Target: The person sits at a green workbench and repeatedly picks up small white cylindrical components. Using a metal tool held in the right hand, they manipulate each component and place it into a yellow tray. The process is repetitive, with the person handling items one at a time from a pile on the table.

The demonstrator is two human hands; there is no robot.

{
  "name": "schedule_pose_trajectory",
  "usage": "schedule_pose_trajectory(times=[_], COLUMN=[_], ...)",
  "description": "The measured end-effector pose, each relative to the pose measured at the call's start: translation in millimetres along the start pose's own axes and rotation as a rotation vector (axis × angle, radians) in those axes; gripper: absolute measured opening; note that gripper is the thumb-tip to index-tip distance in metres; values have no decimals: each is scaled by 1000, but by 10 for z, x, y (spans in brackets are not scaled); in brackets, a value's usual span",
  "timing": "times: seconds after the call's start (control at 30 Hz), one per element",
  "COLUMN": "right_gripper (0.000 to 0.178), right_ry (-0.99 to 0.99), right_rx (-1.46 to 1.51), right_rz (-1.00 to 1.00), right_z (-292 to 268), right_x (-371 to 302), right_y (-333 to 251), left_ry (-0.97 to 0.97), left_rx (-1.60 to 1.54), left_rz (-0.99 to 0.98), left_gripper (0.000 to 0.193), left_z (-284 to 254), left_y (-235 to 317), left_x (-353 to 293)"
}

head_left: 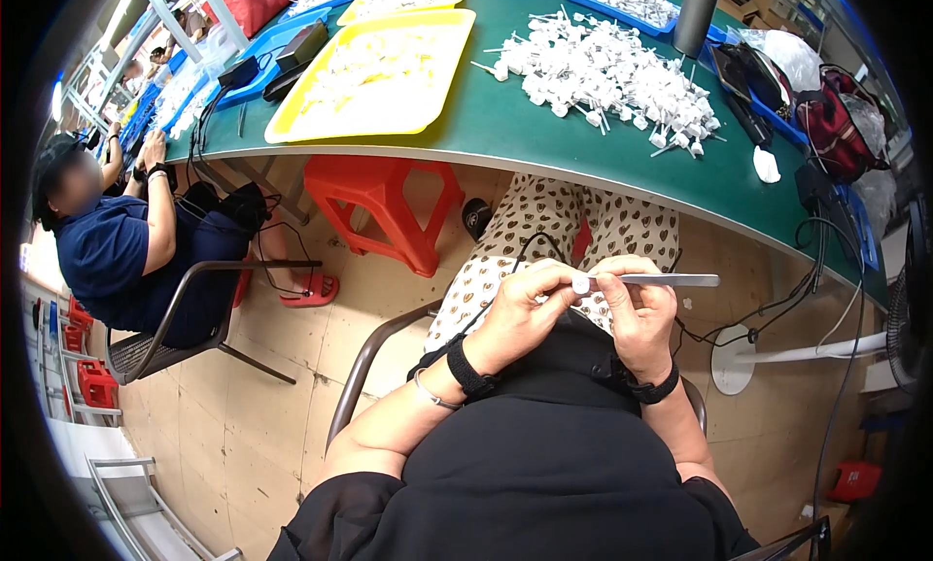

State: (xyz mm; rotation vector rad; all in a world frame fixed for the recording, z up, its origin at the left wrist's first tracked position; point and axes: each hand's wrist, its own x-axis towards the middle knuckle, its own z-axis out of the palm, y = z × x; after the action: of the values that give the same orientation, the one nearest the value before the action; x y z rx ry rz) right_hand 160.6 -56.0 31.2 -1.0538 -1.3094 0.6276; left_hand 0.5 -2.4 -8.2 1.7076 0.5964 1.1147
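Above my lap, both hands meet around a small white plastic piece [581,283]. My left hand [530,308] pinches this piece between thumb and fingertips. Closed around a slim, flat silver metal tool [675,280] is my right hand [637,318]; the tool's rounded end sticks out to the right. Its working tip is hidden by my fingers, so its exact kind does not show. The right thumb is close against the white piece. Beyond my knees, a heap of similar white plastic pieces [607,70] with thin stems lies on the green table [496,114].
A yellow tray [428,124] of small pieces sits left of the heap. A grey cylinder [696,17] stands behind it. Under the table is a red stool [374,197]. Cables hang at the right, near a fan [904,299]. A co-worker [117,231] sits at the left.
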Motion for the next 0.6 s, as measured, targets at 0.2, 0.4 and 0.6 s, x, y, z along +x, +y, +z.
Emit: schedule_pose_trajectory(times=[0.2,0.4,0.6], right_gripper=[6,6,6], right_ry=[-30,-22,-23], right_rx=[-64,-67,-59], right_rz=[-41,-23,-18], right_z=[-15,-5,-3], right_x=[0,-5,11], right_y=[25,15,-23], left_ry=[18,18,9], left_rx=[28,42,39], left_rz=[16,29,29], left_gripper=[8,9,10], left_z=[3,7,2], left_y=[-12,-10,7], left_x=[-6,-3,2])
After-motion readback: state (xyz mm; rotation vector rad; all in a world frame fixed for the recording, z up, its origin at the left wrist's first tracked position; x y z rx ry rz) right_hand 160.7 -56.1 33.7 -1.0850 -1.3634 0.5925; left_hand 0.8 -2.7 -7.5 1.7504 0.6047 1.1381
